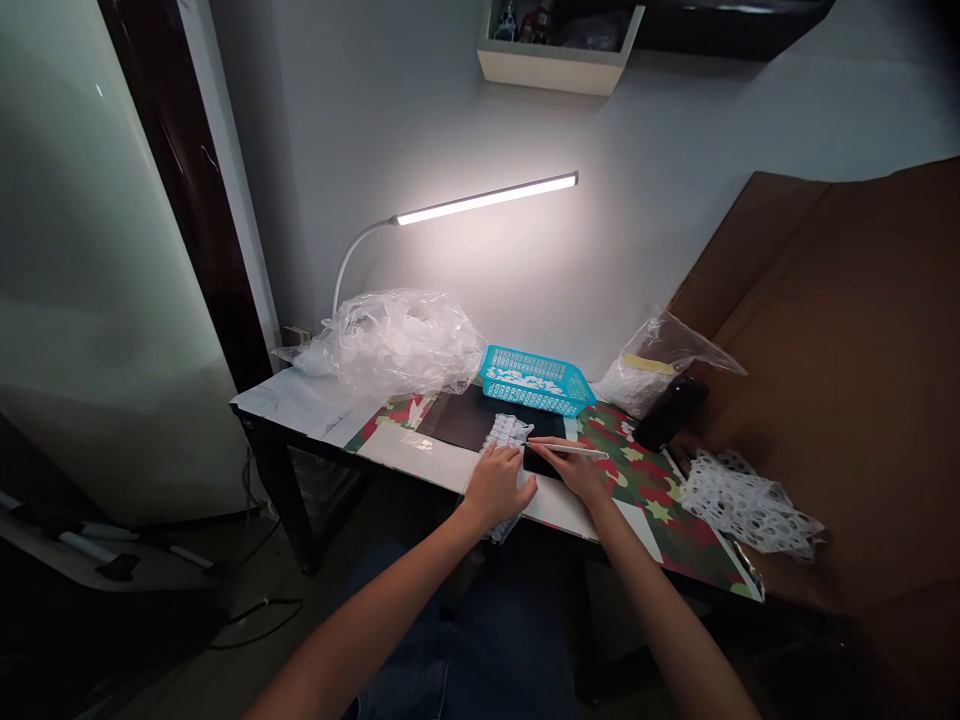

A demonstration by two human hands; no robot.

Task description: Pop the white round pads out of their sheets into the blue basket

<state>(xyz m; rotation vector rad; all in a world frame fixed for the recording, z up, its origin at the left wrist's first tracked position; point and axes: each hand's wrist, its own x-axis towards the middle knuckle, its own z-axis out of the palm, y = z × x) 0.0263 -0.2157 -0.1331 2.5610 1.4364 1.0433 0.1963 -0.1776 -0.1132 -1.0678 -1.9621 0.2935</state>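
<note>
A white, bumpy sheet of small rounded cells [508, 430] lies on a dark mat [454, 418] near the table's front edge. My left hand [495, 488] rests on its near part, fingers over the sheet and thumb spread out to the right. Below that hand, more of the white material hangs past the edge. My right hand [574, 470] pinches a slim white pen-like tool [589, 452], its tip pointing left at the sheet's right side. Just behind, a blue plastic basket [536, 402] holds small white pieces.
A big clear plastic bag [401, 345] stands at the back left under a lit lamp [487, 199]. To the right are another clear bag [637, 385], a black object [670, 412], a white perforated sheet [750, 503] and tall cardboard [847, 380].
</note>
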